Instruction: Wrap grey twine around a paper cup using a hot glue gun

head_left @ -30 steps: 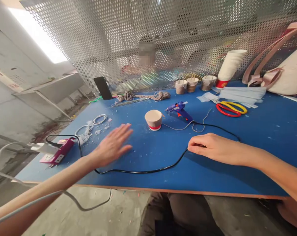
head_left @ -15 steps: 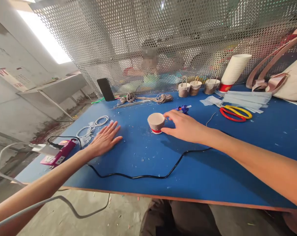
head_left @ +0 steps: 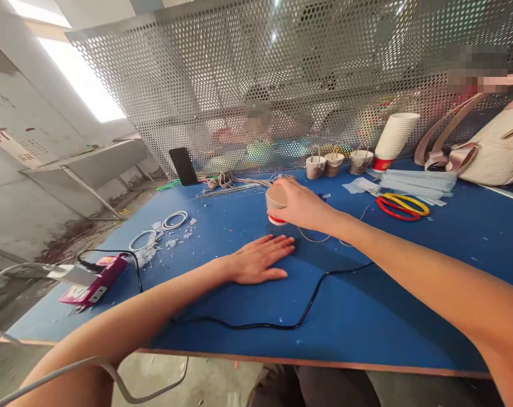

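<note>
My right hand (head_left: 301, 204) is wrapped round the side of a paper cup (head_left: 276, 199). Beige cord covers the cup's upper part, and a red and white band shows at its base. Whether the base touches the table I cannot tell. A thin loose cord (head_left: 315, 241) curves over the blue table below that wrist. My left hand (head_left: 260, 261) lies flat, palm down, just in front of the cup, fingers stretched out and holding nothing. Mostly hidden behind my right hand is a blue glue gun (head_left: 326, 196).
A black cable (head_left: 260, 326) crosses the table (head_left: 345, 333) near me. White rings (head_left: 175, 220), glue scraps and a pink power strip (head_left: 97, 282) lie left. Behind stand a phone (head_left: 183, 166), cord-wrapped cups (head_left: 333, 164) and stacked cups (head_left: 396, 135); glue sticks (head_left: 417, 185) and scissors (head_left: 402, 207) lie right.
My left hand has slid right, from beside the white rings to in front of the cup. My right hand has closed on the cup and shifted it slightly away from me.
</note>
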Demonstrator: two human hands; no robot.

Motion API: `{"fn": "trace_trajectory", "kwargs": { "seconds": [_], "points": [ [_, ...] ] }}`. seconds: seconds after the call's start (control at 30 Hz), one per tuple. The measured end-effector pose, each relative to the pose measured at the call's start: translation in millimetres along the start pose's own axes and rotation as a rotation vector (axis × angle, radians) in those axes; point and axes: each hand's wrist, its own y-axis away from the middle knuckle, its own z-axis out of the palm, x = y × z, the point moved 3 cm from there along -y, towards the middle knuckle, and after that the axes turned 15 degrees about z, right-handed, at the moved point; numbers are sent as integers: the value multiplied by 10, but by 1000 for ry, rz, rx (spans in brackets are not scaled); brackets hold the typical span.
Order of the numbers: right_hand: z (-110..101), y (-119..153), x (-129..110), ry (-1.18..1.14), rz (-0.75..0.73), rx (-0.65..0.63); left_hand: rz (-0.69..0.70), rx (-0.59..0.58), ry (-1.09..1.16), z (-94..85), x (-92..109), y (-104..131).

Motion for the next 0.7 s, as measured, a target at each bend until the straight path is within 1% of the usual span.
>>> {"fn": "trace_trajectory", "kwargs": {
  "seconds": [0.07,0.13,0.17,0.2,0.23,0.27,0.3,0.33,0.37,0.4,0.47,0.5,0.53,0.57,0.6,0.63,0.67,0.7],
  "points": [
    [-129,38,25,-27,9,19,-186,34,-31,3,-329,299],
    [-217,87,52,-43,20,4,-406,70,-82,21,-629,725],
    [-243,112,64,-50,25,-12,-509,81,-114,29,-741,945],
    [-256,136,74,-59,26,-29,-604,87,-153,31,-816,1148],
    [-255,159,79,-67,24,-45,-702,103,-206,21,-850,1317],
    [-242,180,79,-74,20,-62,-779,115,-261,3,-837,1432],
    [-216,200,73,-78,14,-80,-806,139,-309,-19,-774,1476],
    [-179,216,61,-77,7,-102,-787,171,-346,-42,-670,1447],
    [-138,230,43,-72,-1,-119,-724,194,-356,-55,-537,1345],
    [-95,241,19,-64,-12,-130,-622,192,-331,-52,-387,1181],
    [-26,252,-38,-50,-35,-122,-385,146,-221,-11,-104,747],
    [-5,254,-66,-48,-42,-107,-279,125,-161,12,0,517],
    [9,255,-88,-47,-43,-92,-191,121,-106,28,61,304],
    [14,256,-105,-47,-38,-80,-132,134,-66,31,71,124],
    [13,259,-115,-47,-31,-74,-101,142,-43,26,30,-15],
    [8,265,-119,-48,-25,-70,-110,157,-39,11,-59,-99],
    [-1,275,-118,-47,-22,-66,-148,157,-41,-4,-184,-127],
    [-10,288,-110,-43,-21,-65,-213,148,-45,-18,-331,-94]
  ]
}}
